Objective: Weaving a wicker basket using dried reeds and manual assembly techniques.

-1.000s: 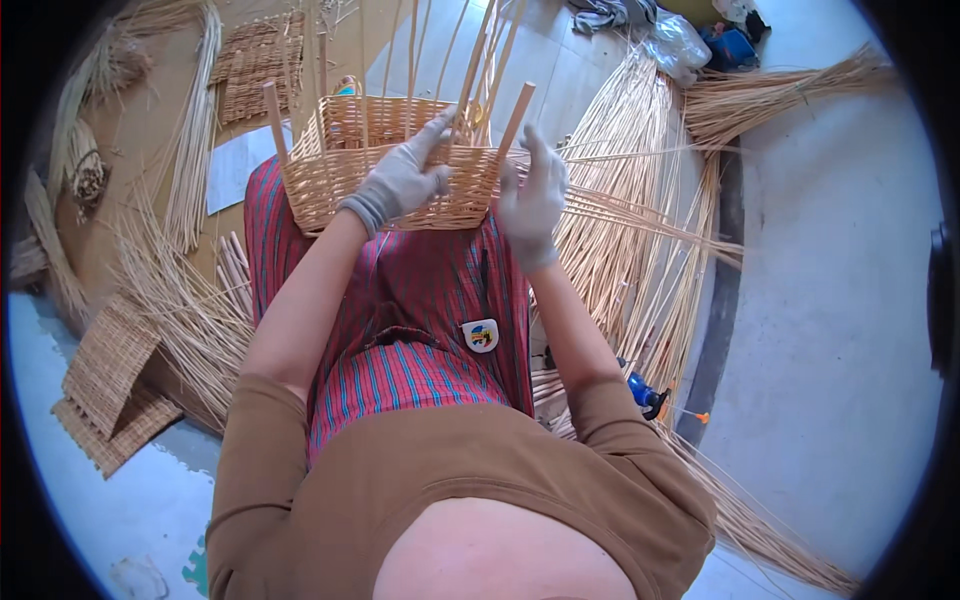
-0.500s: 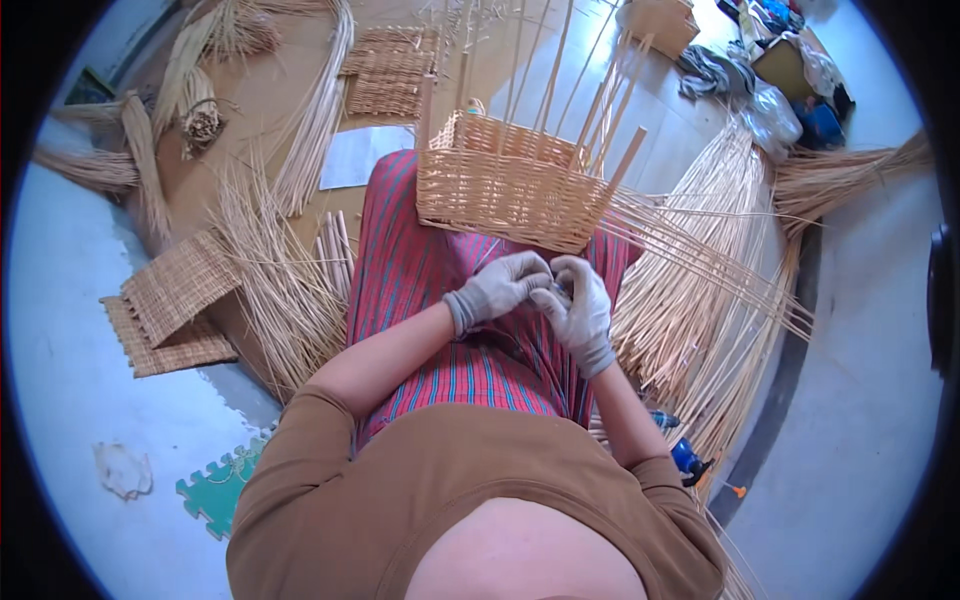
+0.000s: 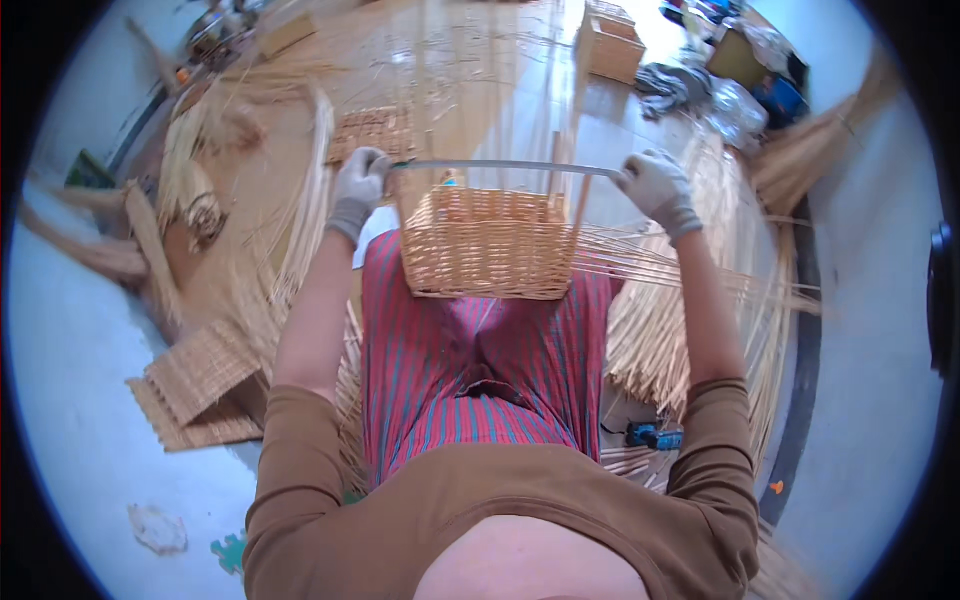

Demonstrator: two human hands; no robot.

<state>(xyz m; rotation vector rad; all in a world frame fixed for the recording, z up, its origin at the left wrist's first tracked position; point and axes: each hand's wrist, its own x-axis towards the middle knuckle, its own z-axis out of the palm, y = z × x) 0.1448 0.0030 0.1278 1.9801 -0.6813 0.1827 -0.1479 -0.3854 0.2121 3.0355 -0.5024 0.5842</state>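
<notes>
The gloved left hand [image 3: 361,183] and right hand [image 3: 655,188] grip a thin grey strip [image 3: 510,165], apparently for tautness, above a golden wicker basket [image 3: 488,250].

Gloved left hand [image 3: 362,182] and gloved right hand [image 3: 657,185]: pale knit cloth, matt. Strip [image 3: 505,164] pinched between their fingers: smooth; metal or plastic, cannot tell. Basket [image 3: 487,248], just below fingers: woven cane, ribbed, slight gloss. Lap cloth [image 3: 420,350], lower than fingers: striped weave, matt, folded. Cane bundle [image 3: 650,335], below right fingers: dry-looking, matt, stringy. Bag [image 3: 738,112], beyond right fingers: clear plastic, glossy, crumpled.
</notes>
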